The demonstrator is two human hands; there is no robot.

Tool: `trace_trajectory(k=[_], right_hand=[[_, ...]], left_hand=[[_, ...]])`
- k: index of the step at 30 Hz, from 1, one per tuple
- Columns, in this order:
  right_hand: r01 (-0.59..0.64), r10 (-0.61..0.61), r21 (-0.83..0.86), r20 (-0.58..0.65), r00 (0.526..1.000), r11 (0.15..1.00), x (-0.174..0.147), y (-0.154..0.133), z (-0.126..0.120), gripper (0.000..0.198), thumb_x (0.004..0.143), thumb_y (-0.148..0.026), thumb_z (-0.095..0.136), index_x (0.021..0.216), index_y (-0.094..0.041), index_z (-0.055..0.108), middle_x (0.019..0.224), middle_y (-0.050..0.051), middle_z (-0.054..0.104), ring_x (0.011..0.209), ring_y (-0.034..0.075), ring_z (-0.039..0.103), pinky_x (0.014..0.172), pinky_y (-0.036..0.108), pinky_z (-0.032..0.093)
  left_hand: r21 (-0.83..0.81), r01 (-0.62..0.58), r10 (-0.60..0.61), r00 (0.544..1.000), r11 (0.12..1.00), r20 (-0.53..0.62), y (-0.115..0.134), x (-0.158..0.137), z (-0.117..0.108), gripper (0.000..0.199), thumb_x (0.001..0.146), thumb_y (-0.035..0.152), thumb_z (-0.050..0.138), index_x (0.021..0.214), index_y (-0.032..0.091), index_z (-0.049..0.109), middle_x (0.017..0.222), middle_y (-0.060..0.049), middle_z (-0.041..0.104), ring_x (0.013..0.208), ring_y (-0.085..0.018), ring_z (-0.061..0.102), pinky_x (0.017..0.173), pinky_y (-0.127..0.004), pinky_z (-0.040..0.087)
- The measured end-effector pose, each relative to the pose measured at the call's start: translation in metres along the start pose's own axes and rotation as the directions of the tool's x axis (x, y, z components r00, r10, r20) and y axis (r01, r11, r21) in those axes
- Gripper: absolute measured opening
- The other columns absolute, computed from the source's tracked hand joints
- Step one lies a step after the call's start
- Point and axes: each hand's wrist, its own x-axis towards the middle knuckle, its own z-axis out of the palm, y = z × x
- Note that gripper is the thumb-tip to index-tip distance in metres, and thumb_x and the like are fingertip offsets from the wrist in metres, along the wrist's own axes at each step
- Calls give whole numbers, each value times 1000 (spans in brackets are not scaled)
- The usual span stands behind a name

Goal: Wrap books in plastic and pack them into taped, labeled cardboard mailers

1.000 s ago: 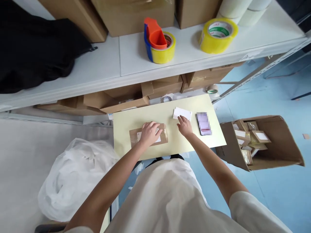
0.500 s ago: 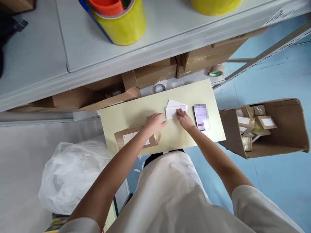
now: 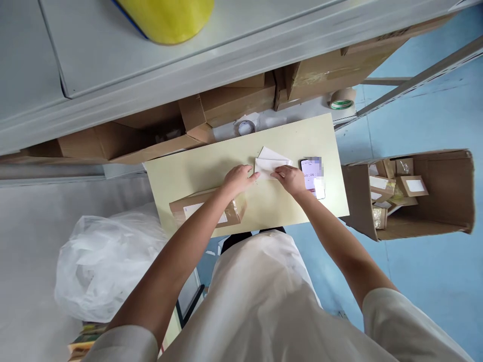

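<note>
On the small cream table (image 3: 271, 211) two white paper slips (image 3: 266, 168) overlap, one angled beneath the other. My right hand (image 3: 290, 179) has its fingertips pinched at the lower right edge of the upper slip. At that slip's left side, my left hand (image 3: 238, 180) is open, thumb and forefinger apart and holding nothing. Partly behind my left forearm lies a taped brown cardboard box (image 3: 236, 208) with a white label (image 3: 191, 209). To the right of my right hand lies a phone (image 3: 311, 173) with its screen lit.
A large open carton (image 3: 445, 196) on the right holds several small labelled boxes. Tape rolls (image 3: 247, 127) and open cartons (image 3: 151, 136) sit under the grey shelf (image 3: 151, 65). A white plastic bag (image 3: 109, 266) bulges at the left, and a yellow container (image 3: 177, 20) stands overhead.
My right fingers have gone from lying on the upper slip to pinching its lower edge. My left hand stays open beside it. The camera view has shifted slightly.
</note>
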Motion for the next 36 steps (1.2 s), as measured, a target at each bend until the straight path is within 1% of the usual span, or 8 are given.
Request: trace_trajectory(k=[4, 8, 14, 19, 23, 28, 31, 36], right_hand=[[128, -113, 66, -191, 975, 990, -5, -4, -5, 30, 94, -34, 43, 98, -19, 68, 110, 11, 69, 98, 23, 64, 82, 35, 49], [286, -264, 102, -182, 947, 953, -13, -19, -12, 25, 91, -35, 49, 103, -21, 67, 119, 12, 64, 111, 27, 57, 94, 43, 44], [237, -155, 484, -202, 967, 843, 8, -22, -44, 56, 80, -58, 58, 124, -25, 56, 137, 12, 48, 129, 33, 41, 102, 53, 35], [138, -334, 789, 89, 938, 599, 35, -18, -60, 40, 75, -58, 65, 92, -22, 67, 115, 9, 62, 107, 25, 58, 94, 43, 43], [100, -396, 832, 151, 906, 546, 41, -26, -59, 34, 81, -54, 59, 77, -21, 65, 102, 7, 65, 97, 21, 59, 89, 39, 45], [182, -501, 816, 146, 853, 549, 41, -32, -57, 31, 83, -51, 58, 83, -21, 66, 96, 6, 65, 91, 20, 58, 87, 37, 45], [200, -502, 790, 153, 851, 579, 40, -29, -57, 30, 85, -51, 56, 86, -22, 66, 92, 5, 65, 87, 19, 58, 84, 36, 45], [211, -475, 766, 138, 869, 607, 38, -22, -56, 32, 84, -52, 56, 86, -22, 66, 90, 5, 66, 85, 19, 59, 81, 35, 46]], left_hand=[[-344, 19, -36, 999, 939, -41, 11, 7, 2, 43, 88, 52, 42, 95, 17, 67, 100, -10, 71, 93, -23, 66, 82, -31, 48], [-594, -4, -46, 997, 804, -69, 19, 9, -1, 30, 83, 37, 53, 100, 14, 65, 93, -8, 72, 78, -18, 67, 72, -28, 51], [-327, -125, 48, 971, 937, -235, -1, -5, -36, 22, 77, 21, 54, 94, 14, 66, 89, -8, 70, 79, -20, 63, 74, -31, 49], [-128, -106, 52, 927, 986, -373, -15, -23, -64, 27, 82, 23, 49, 104, 15, 62, 97, -9, 68, 92, -23, 62, 84, -36, 47], [116, -105, 152, 835, 988, -529, 0, -36, -68, 46, 82, 29, 54, 126, 18, 51, 130, -13, 54, 125, -30, 44, 103, -45, 33], [255, -423, 477, 852, 870, -214, 21, -25, -56, 34, 88, 33, 47, 119, 26, 59, 129, -8, 56, 131, -31, 36, 109, -55, 11], [204, -479, 500, 864, 854, -66, 23, -10, -48, 29, 92, 30, 41, 99, 25, 68, 103, -6, 66, 114, -27, 51, 107, -57, 9], [175, -469, 480, 877, 866, -26, 24, 2, -45, 29, 90, 29, 43, 82, 21, 69, 89, -5, 67, 102, -24, 55, 101, -52, 17]])
